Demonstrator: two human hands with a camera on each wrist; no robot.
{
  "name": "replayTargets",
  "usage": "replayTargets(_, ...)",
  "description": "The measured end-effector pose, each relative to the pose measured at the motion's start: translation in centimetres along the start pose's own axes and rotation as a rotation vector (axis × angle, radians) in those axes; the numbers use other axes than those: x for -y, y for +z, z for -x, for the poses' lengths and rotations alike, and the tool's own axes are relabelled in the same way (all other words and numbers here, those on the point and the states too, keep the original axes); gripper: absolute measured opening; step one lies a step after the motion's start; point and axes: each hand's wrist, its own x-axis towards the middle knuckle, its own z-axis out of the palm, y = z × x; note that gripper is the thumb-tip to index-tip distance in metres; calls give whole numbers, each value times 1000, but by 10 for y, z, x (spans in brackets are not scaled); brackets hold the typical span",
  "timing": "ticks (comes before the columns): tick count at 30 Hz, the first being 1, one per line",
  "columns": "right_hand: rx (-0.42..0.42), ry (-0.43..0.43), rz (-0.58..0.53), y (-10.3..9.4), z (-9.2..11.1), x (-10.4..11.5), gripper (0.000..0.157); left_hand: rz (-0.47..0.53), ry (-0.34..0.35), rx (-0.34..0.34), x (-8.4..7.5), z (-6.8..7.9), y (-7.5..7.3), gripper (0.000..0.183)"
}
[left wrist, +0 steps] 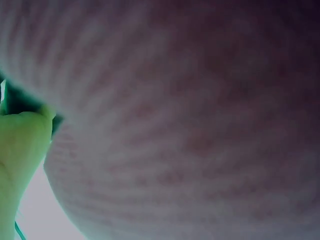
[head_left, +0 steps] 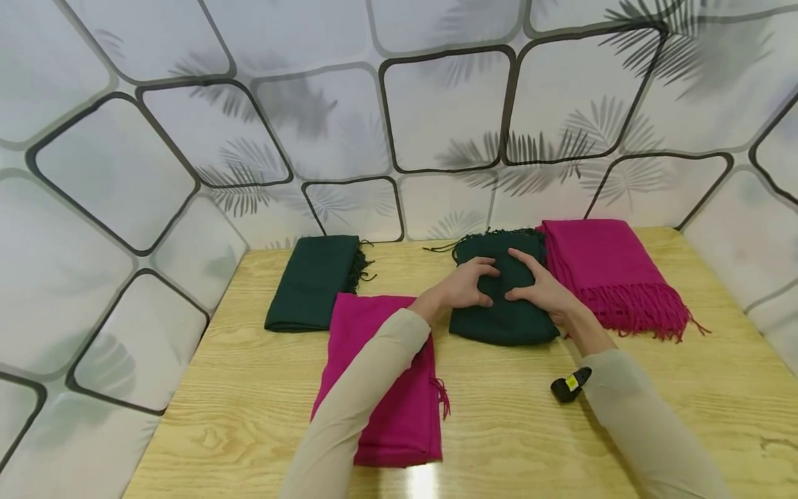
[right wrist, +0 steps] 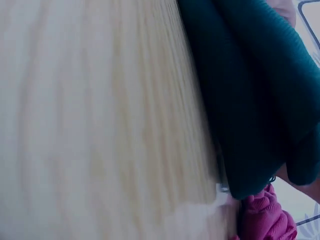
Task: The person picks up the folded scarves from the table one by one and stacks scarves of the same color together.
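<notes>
Both hands lie on a folded dark green scarf [head_left: 508,322] in the head view. My left hand [head_left: 464,284] rests on its left part, with the thumb and some fingers bent lightly on the cloth. From the right, my right hand [head_left: 545,291] touches the same scarf, its thumb and forefinger spread apart on top. Other fingers are hidden. The scarf's near edge bulges, and its dark fringe trails at the back. In the right wrist view, folds of the green scarf [right wrist: 235,100] hang beside the pale wood. Blurred pale wood fills most of the left wrist view.
A magenta scarf [head_left: 614,267] with a fringe lies against the green one's right side. Another magenta scarf [head_left: 399,416] lies under my left forearm. A second green scarf [head_left: 312,284] sits at the back left of the wooden table [head_left: 237,388]. Patterned panels stand around it.
</notes>
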Motion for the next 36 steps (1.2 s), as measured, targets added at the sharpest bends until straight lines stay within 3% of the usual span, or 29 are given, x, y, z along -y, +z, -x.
replayTargets(7,4,-74,-76,1,4,6,93,70,32,-64,-5,6,-8,55)
replayTargets(12,2,-125,-237,-2,9,7,90,181,61,-120,-6,11,-12,53)
replayTargets(18,101,-259,-458,-4,16,14,87,429,122,-231,-11,20,-20,49)
replayTargets(23,176,-356,-568,0,21,22,85,667,182,-285,-14,27,-24,46)
replayTargets(26,193,-391,-590,4,24,27,85,749,215,-318,-15,32,-24,46)
replayTargets(36,118,-383,-430,15,34,48,84,645,278,-446,-22,58,-28,47)
